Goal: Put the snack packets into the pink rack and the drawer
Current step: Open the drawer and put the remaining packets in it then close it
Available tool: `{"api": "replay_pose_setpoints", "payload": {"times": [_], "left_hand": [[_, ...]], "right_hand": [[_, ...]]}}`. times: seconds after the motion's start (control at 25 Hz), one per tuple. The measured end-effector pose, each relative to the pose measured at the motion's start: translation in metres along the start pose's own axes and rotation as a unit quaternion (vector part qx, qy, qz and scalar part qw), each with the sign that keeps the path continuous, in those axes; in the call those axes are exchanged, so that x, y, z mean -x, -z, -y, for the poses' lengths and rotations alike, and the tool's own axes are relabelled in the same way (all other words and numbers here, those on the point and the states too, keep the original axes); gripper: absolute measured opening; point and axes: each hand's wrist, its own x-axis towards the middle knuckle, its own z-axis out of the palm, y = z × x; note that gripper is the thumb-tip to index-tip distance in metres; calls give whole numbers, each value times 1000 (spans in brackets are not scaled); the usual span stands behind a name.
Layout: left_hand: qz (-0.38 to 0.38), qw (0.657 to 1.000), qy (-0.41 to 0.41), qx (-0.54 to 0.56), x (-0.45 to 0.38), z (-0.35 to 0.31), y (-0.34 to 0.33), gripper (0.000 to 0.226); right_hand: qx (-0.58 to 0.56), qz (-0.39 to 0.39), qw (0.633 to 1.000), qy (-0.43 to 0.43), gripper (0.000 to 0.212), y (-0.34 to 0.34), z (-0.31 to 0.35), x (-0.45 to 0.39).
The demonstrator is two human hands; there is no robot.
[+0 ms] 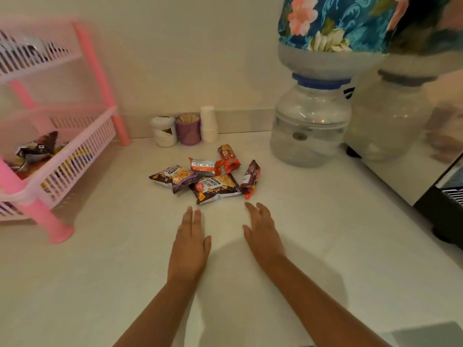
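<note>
Both hands, left hand (189, 242) and right hand (263, 234), are laid flat, wide and empty below the snack packets (208, 175). The pink rack (82, 146) is cut off at the left edge, and its packets are blurred.

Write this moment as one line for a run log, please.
hands: left hand and right hand open, empty | snack packets: piled on counter, untouched | pink rack: left, some packets inside

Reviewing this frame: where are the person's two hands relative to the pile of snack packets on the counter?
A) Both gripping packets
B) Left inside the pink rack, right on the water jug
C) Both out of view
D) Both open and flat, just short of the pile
D: the left hand and right hand lie open with fingers extended, empty, nearer the camera than the snack packets.
</note>
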Motion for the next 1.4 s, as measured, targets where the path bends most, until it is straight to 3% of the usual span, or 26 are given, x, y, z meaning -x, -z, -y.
{"api": "replay_pose_setpoints", "payload": {"times": [0.08,0.32,0.48,0.6,0.76,1.04,1.4], "left_hand": [[3,1000,-21,-10,-15,0,-1,64],[-24,991,-106,-81,-72,7,-5,70],[-13,991,-95,-90,-103,15,-10,76],[39,993,-88,-64,-115,16,-13,69],[78,990,-95,-63,-113,13,-12,60],[30,984,-132,-118,-76,12,-9,63],[13,988,-105,-113,-4,-3,-2,71]], "right_hand": [[-29,-9,999,-9,58,0,0,-19],[74,-52,996,-26,70,-9,1,-72],[107,-38,993,-17,64,-13,-5,-90],[118,-31,992,-14,55,-16,-7,-93],[81,-31,995,-48,46,-15,-7,-90],[3,-42,998,-51,44,-5,-3,-60],[-42,-62,997,-28,34,10,-8,13]]}}
